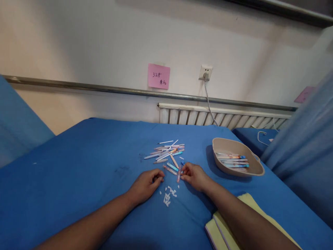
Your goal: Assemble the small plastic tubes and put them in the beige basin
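Observation:
My right hand (196,177) pinches a pinkish pen (178,175) between thumb and fingers, the pen standing nearly lengthwise away from me. My left hand (146,184) rests on the blue sheet with its fingers curled and the thumb against them. Whatever those left fingers hold, if anything, is hidden. Just beyond both hands lies a loose heap of pens (161,152) and thin white refills (166,142). A light blue pen (172,167) lies between the hands. Closer to me, several small white caps or tips (167,198) are scattered on the sheet.
A beige plastic basket (256,169) with several pens inside stands at the right. Under my right forearm is a folded yellow cloth (221,229). Behind the blue-covered bed (104,146) are a radiator (187,116) and a metal rail (114,89). Blue curtains (309,139) hang at the sides.

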{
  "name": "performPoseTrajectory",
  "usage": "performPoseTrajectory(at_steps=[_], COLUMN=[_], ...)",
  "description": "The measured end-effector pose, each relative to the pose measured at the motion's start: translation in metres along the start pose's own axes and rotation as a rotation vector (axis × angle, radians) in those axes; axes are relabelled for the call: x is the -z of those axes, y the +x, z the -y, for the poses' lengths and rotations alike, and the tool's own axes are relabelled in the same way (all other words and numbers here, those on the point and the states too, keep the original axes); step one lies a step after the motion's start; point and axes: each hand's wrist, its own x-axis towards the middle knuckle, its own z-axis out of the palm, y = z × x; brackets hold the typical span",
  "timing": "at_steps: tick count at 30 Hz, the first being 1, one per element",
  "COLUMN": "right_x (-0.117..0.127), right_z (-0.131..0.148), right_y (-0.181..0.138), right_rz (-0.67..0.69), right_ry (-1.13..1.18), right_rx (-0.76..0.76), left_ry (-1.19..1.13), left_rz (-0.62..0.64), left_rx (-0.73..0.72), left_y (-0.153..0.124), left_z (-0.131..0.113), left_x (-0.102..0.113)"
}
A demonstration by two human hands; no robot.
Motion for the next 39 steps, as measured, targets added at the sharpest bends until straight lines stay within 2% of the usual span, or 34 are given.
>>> performPoseTrajectory(at_steps=[4, 10, 13, 16, 18, 20, 24, 27, 32, 39], right_x=[-0.008, -0.016, -0.012, -0.003, 0.001, 0.003, 0.000, -0.002, -0.002, -0.002], right_z=[-0.004, -0.003, 0.003, 0.013, 0.020, 0.025, 0.030, 0.029, 0.021, 0.020], right_y=[0.004, 0.000, 0.007, 0.031, 0.057, 0.087, 0.138, 0.155, 0.150, 0.110], right_rz=[-0.043, -0.127, -0.250, -0.352, -0.297, -0.197, -0.079, -0.014, -0.006, -0.034], right_ry=[0.157, 0.141, -0.044, -0.274, -0.406, -0.561, -0.624, -0.657, -0.668, -0.627], right_rx=[0.008, 0.039, 0.112, 0.258, 0.303, 0.224, 0.225, 0.234, 0.231, 0.217], left_ry=[-0.016, 0.009, 0.150, 0.348, 0.460, 0.561, 0.589, 0.588, 0.584, 0.529], left_rz=[0.001, -0.011, -0.129, -0.301, -0.339, -0.335, -0.284, -0.204, -0.149, -0.063], left_rx=[0.002, 0.056, 0.020, -0.115, -0.156, -0.076, -0.052, -0.075, -0.089, -0.138], left_y=[0.002, -0.009, -0.002, 0.021, 0.043, 0.068, 0.113, 0.132, 0.136, 0.104], left_z=[0.001, 0.014, 0.018, 0.022, 0.024, 0.026, 0.028, 0.032, 0.040, 0.029], left_x=[0.006, 0.022, 0.024, 0.026, 0.030, 0.035, 0.041, 0.039, 0.030, 0.020])
